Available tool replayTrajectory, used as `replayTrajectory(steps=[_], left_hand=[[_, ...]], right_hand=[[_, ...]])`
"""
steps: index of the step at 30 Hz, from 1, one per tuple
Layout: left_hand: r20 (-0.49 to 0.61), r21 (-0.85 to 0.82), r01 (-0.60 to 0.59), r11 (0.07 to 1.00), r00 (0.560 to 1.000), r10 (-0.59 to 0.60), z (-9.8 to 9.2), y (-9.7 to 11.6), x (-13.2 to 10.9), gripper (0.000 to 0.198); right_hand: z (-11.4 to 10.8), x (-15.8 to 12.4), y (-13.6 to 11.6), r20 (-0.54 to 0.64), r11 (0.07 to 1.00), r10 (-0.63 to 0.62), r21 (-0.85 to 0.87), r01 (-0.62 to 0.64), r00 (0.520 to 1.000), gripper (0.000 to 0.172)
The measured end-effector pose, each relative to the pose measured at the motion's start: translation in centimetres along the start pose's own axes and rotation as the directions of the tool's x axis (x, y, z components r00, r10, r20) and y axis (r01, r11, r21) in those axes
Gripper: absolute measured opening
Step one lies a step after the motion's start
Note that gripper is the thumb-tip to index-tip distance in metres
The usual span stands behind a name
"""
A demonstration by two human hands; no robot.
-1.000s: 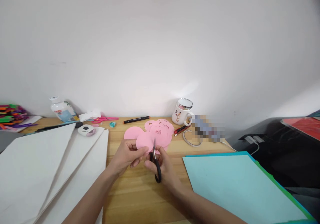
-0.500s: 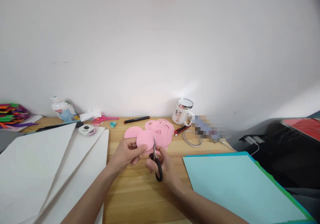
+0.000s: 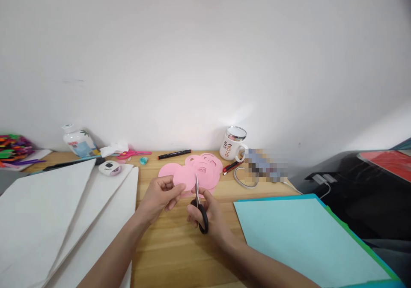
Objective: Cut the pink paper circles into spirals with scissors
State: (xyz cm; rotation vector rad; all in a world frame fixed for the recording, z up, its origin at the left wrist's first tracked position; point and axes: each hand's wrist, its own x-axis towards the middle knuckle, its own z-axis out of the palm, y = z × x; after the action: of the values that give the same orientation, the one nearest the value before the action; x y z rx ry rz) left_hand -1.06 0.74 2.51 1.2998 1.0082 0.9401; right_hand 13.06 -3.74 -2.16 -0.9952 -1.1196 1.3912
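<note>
Between thumb and fingers, my left hand (image 3: 165,194) pinches a pink paper circle (image 3: 184,177) by its lower left edge. My right hand (image 3: 207,211) grips black-handled scissors (image 3: 202,215), whose blades point up and away from me at the circle's right edge. Whether the blades bite into the paper I cannot tell. Behind the held circle lies a pile of pink paper pieces (image 3: 208,172), some with holes or cut shapes in them. Another pink circle (image 3: 168,169) rests to the left of the pile, partly covered by the held one.
White sheets (image 3: 41,211) cover the left of the wooden table (image 3: 173,253), with a small white device (image 3: 109,168) on them. Light-blue sheets (image 3: 305,236) lie at right. Along the wall stand a white bottle (image 3: 80,141), pink scissors (image 3: 131,154), a black marker (image 3: 174,154) and a mug (image 3: 231,146).
The whole view has shifted slightly. Both hands keep almost the same place, with the circle and the scissors still held; the blades look slightly more upright and closer together.
</note>
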Motion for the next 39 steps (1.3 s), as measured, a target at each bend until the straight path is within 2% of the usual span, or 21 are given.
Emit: replayTrajectory(steps=[9, 14, 18, 26, 39], left_hand=[[-0.017, -0.148, -0.005, 0.989, 1.0, 0.002, 0.2, -0.1, 0.0, 0.029], [0.064, -0.108, 0.035, 0.994, 0.998, -0.028, 0.8, -0.4, -0.1, 0.03], [0.055, -0.065, 0.034, 0.997, 0.998, -0.03, 1.0, -0.6, -0.2, 0.028], [0.074, 0.049, 0.04, 0.998, 0.996, -0.044, 1.0, -0.7, -0.4, 0.03], [0.037, 0.065, 0.016, 0.998, 0.999, -0.019, 0.5, -0.4, -0.2, 0.029]], right_hand=[[0.2, -0.1, 1.0, 0.024, 0.999, 0.02, 0.042, -0.021, 1.0, 0.049], [0.4, -0.2, 1.6, 0.042, 0.999, 0.015, 0.042, -0.017, 0.999, 0.047], [0.5, -0.2, 1.4, 0.064, 1.0, 0.006, 0.029, -0.008, 0.998, 0.047], [0.4, 0.4, 0.7, 0.078, 0.984, -0.116, 0.145, 0.104, 0.99, 0.042], [0.2, 0.1, 0.4, 0.035, 0.999, -0.05, -0.003, 0.05, 0.998, 0.045]])
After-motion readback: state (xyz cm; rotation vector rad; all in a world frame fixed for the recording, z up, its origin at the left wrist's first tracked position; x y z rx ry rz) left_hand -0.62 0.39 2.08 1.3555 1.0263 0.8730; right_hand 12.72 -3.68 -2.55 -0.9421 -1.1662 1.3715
